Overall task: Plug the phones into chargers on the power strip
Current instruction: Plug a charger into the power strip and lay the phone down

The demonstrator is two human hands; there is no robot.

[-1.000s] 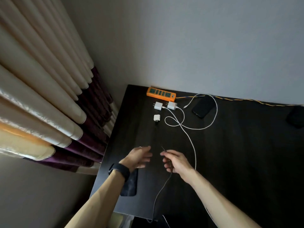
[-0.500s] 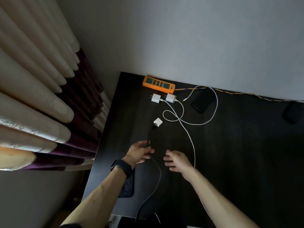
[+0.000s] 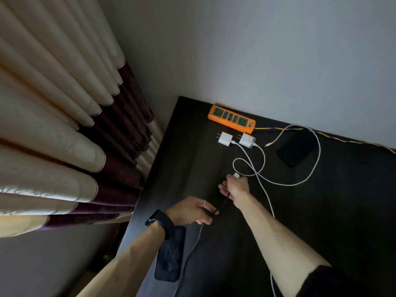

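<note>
An orange power strip (image 3: 231, 119) lies at the far left of the dark table, against the wall. Two white chargers (image 3: 225, 138) (image 3: 247, 140) lie unplugged just in front of it, white cables trailing from them. My right hand (image 3: 234, 186) is closed on a third small white charger (image 3: 236, 175). A dark cable (image 3: 222, 205) runs from it back to my left hand (image 3: 192, 212), which pinches that cable. One dark phone (image 3: 296, 150) lies to the right of the strip. Another dark phone (image 3: 170, 257) rests at the table's near left edge, partly under my left forearm.
Cream and purple curtains (image 3: 64, 136) hang close to the table's left edge. A yellow cord (image 3: 342, 140) runs from the strip along the wall to the right. White cable loops (image 3: 300, 181) cover the table's middle. The white cable (image 3: 272, 281) drops off the near edge.
My right hand has reached forward and closed on the small white charger. My left hand keeps its pinch on the dark cable. The camera has tilted.
</note>
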